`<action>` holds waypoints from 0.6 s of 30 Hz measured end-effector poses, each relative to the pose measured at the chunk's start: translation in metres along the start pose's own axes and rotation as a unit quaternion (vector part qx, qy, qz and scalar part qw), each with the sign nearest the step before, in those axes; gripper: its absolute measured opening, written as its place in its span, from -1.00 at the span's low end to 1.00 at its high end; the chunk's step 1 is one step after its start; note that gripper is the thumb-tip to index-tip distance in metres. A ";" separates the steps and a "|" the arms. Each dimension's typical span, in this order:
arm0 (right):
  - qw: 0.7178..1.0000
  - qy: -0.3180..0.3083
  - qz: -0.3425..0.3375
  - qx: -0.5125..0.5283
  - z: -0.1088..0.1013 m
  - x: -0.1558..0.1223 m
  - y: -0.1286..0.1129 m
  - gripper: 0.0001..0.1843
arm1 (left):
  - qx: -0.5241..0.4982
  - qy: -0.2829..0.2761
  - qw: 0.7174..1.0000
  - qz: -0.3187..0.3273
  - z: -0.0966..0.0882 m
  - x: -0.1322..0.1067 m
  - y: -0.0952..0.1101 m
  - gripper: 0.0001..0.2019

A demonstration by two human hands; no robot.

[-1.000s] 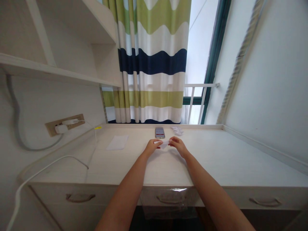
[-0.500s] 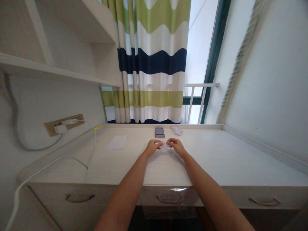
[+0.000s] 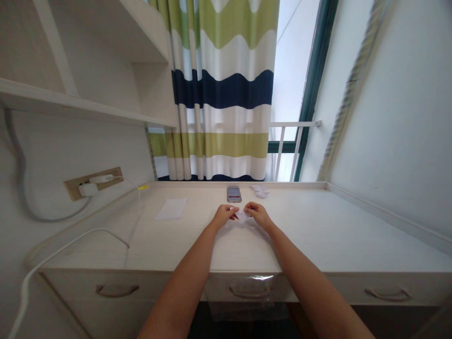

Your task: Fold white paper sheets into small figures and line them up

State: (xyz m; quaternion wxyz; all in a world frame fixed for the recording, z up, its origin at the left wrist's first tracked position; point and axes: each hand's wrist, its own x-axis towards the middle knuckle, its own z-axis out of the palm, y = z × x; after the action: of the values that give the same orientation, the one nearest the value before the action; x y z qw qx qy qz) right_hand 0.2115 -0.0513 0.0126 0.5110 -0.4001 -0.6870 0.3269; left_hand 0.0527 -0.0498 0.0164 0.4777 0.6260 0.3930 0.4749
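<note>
A small piece of white paper (image 3: 242, 215) is held between my two hands, just above the desk. My left hand (image 3: 224, 214) pinches its left side, and my right hand (image 3: 257, 213) pinches the right side. The paper's folds are too small and pale to make out. Just beyond my hands a phone (image 3: 234, 194) lies on the desk with its screen lit. To the right of the phone rests a folded white paper piece (image 3: 260, 191). Farther left, white paper sheets (image 3: 172, 208) lie flat on the desk.
The pale desk (image 3: 318, 235) has a raised back edge and drawers in front. A white cable (image 3: 88, 231) runs over its left side, below a wall socket (image 3: 93, 183). Shelves (image 3: 106, 110) overhang at upper left. A striped curtain (image 3: 226, 117) hangs behind.
The paper between my hands has shifted slightly and shows a different outline. My fingers have moved a little; the hands stay in nearly the same place.
</note>
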 end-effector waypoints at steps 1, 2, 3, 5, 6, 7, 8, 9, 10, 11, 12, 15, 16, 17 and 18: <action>1.000 0.004 0.008 0.012 0.000 0.000 0.000 -0.85 | -0.006 0.007 1.000 0.003 0.000 0.000 0.000 -0.77; 1.000 0.004 0.014 0.021 0.000 0.000 -0.001 -0.85 | -0.009 0.015 1.000 0.007 -0.001 0.000 0.001 -0.77; 1.000 0.004 0.018 0.025 0.001 -0.001 -0.002 -0.84 | -0.009 0.021 1.000 0.013 -0.001 0.000 0.002 -0.77; 0.999 0.005 0.023 0.024 0.001 -0.002 -0.006 -0.82 | -0.008 0.027 0.999 0.016 -0.002 0.000 0.003 -0.77; 0.999 0.006 0.023 0.023 0.001 -0.003 -0.008 -0.82 | -0.007 0.025 1.000 0.017 -0.002 -0.001 0.003 -0.77; 0.999 0.007 0.022 0.024 0.001 -0.003 -0.010 -0.82 | -0.007 0.022 1.000 0.015 -0.001 -0.001 0.003 -0.77; 0.999 0.009 0.020 0.028 0.000 -0.003 -0.011 -0.83 | -0.008 0.018 1.000 0.013 -0.001 -0.002 0.003 -0.76; 0.999 0.012 0.018 0.034 0.000 -0.003 -0.012 -0.83 | -0.011 0.013 1.000 0.010 -0.001 -0.002 0.003 -0.75; 0.999 0.015 0.017 0.041 -0.001 -0.003 -0.012 -0.83 | -0.017 0.006 1.000 0.007 0.000 -0.002 0.003 -0.74; 0.999 0.018 0.018 0.046 -0.001 -0.003 -0.012 -0.83 | -0.026 -0.002 1.000 0.004 0.000 -0.002 0.004 -0.72; 0.998 0.020 0.021 0.051 -0.002 -0.002 -0.011 -0.83 | -0.035 -0.008 0.999 0.001 0.000 -0.003 0.004 -0.71; 0.996 0.034 0.047 0.072 -0.004 -0.001 -0.006 -0.80 | -0.056 0.002 0.998 0.003 -0.001 -0.003 0.005 -0.67; 0.994 0.039 0.057 0.084 -0.004 0.000 -0.005 -0.78 | -0.059 0.015 0.998 0.007 -0.002 -0.003 0.006 -0.66; 0.992 0.045 0.066 0.097 -0.005 0.000 -0.004 -0.75 | -0.063 0.027 0.998 0.010 -0.003 -0.003 0.007 -0.66; 0.990 0.050 0.073 0.110 -0.005 0.001 -0.003 -0.74 | -0.066 0.037 0.997 0.013 -0.003 -0.003 0.008 -0.65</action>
State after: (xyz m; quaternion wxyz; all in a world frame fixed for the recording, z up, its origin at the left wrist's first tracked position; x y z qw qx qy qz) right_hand 0.2158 -0.0517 0.0168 0.5604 -0.4066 -0.5895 0.4161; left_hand 0.0489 -0.0540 0.0234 0.4973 0.5802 0.3697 0.5286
